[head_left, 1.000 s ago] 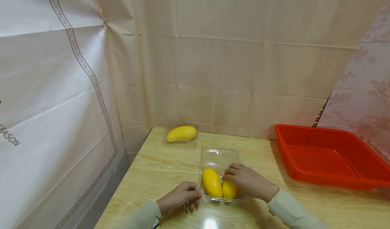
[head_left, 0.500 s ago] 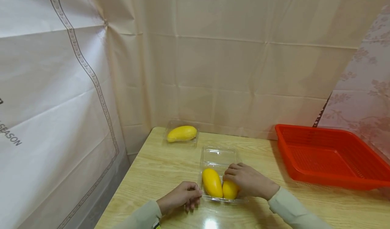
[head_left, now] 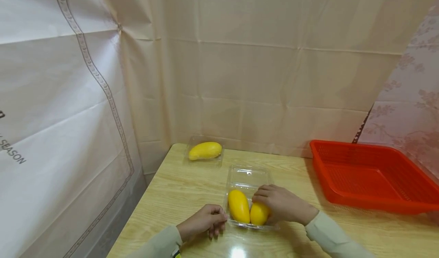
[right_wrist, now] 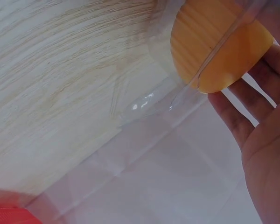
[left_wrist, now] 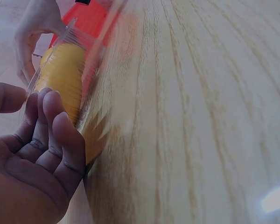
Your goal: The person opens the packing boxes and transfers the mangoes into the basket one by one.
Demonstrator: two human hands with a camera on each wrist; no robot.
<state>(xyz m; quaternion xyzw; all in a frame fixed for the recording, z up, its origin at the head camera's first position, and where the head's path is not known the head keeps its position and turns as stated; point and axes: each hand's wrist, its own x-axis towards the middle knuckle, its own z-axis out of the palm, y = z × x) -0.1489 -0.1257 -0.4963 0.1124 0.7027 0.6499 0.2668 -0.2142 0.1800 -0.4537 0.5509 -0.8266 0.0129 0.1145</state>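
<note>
An opened clear plastic clamshell box (head_left: 249,177) lies on the table, its lid folded back toward the wall. Two yellow mangoes sit side by side in its base: a left mango (head_left: 238,206) and a right mango (head_left: 258,213). My right hand (head_left: 286,204) grips the right mango from its outer side, fingers curled over the top. In the right wrist view, fingertips touch that mango (right_wrist: 219,51) at the box's edge. My left hand (head_left: 203,221) pinches the box's near left corner between thumb and fingers, as the left wrist view shows with the rim (left_wrist: 35,81).
Another clear box (head_left: 220,162) holding one yellow mango (head_left: 205,151) stands at the table's far left corner. At the right is a red plastic basket (head_left: 374,204). Hanging sheets (head_left: 240,67) border the wooden table (head_left: 171,185) at the back and left.
My right hand has shifted very slightly to the right, and the box's lid has moved a little the same way. The left hand stays at its corner.
</note>
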